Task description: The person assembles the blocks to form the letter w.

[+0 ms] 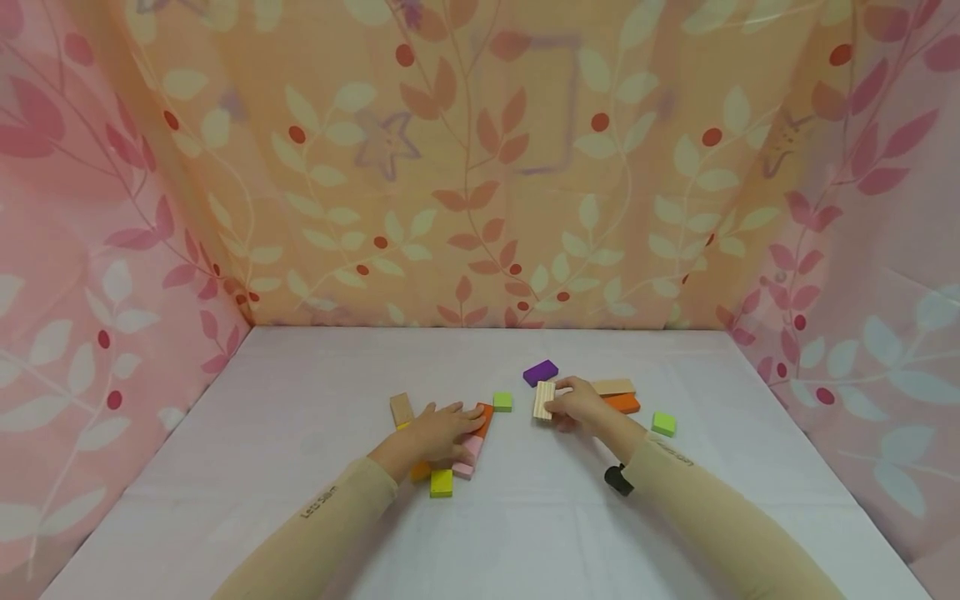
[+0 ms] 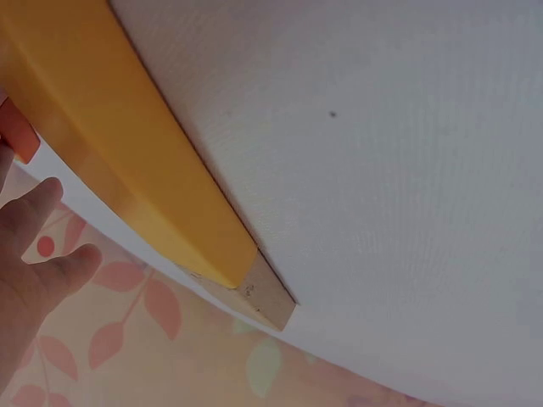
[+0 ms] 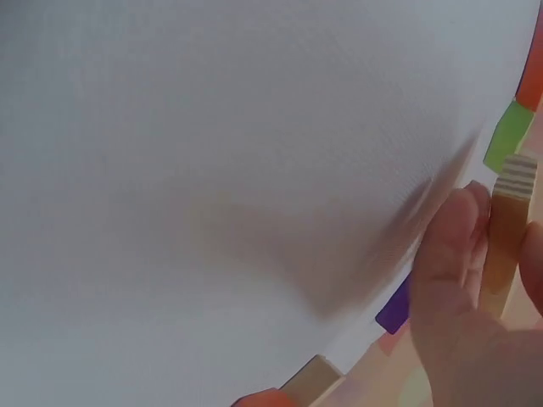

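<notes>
**Left hand spread, right hand pinching ridged block**

A tan block lies leftmost. The left fingers, wide apart, lie over pink and red blocks; pressure I cannot tell. Next comes a green block, then the ridged block, between right thumb and fingers, near a purple block. An orange block lies farther right.

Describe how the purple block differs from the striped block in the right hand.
The purple block lies on the table, while the striped block is gripped by the right hand. The purple block looks plain; the striped block shows light and darker bands. Both are rectangular.
</notes>
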`<action>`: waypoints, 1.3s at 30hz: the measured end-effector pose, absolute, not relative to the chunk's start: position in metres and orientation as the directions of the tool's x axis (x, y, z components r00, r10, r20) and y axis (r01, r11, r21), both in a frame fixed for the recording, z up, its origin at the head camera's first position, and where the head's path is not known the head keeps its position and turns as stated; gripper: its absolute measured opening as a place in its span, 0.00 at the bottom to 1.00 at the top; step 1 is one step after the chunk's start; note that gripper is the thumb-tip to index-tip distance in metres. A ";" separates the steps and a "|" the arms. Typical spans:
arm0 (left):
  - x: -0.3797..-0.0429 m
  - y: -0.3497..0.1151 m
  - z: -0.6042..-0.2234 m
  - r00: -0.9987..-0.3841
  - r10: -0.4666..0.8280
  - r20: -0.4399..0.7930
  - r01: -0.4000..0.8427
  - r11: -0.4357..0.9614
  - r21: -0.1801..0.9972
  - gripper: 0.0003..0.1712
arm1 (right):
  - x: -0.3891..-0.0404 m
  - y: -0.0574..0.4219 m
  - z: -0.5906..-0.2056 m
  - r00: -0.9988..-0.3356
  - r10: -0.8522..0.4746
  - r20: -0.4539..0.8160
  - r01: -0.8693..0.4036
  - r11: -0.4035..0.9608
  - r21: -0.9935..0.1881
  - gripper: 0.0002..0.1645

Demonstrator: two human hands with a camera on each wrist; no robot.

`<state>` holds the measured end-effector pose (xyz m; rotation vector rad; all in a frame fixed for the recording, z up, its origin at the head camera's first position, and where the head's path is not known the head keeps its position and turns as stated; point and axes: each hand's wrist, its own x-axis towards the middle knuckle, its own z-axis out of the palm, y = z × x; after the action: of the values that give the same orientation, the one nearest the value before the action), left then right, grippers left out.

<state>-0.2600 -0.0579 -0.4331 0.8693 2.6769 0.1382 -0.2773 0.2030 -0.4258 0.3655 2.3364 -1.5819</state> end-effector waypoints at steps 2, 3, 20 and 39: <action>-0.260 -0.058 -0.434 -0.764 0.584 -0.274 0.552 0.812 0.191 0.43 | -0.276 0.203 -0.426 -0.923 0.034 -0.384 0.367 0.383 -0.848 0.29; -0.260 -0.058 -0.433 -0.764 0.582 -0.276 0.550 0.813 0.193 0.43 | -0.275 0.203 -0.427 -0.922 0.029 -0.386 0.365 0.397 -0.842 0.29; -0.262 -0.057 -0.434 -0.766 0.574 -0.288 0.543 0.818 0.188 0.43 | -0.262 0.189 -0.434 -0.919 -0.104 -0.380 0.283 0.498 -0.820 0.25; -0.261 -0.058 -0.432 -0.758 0.587 -0.284 0.555 0.809 0.193 0.43 | -0.257 0.189 -0.437 -0.917 -0.323 -0.235 -0.097 0.751 -0.653 0.34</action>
<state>-0.2610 -0.0584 -0.4318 0.8677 2.6637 0.1386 -0.2575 0.1891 -0.4368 -0.3248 2.6157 -0.9492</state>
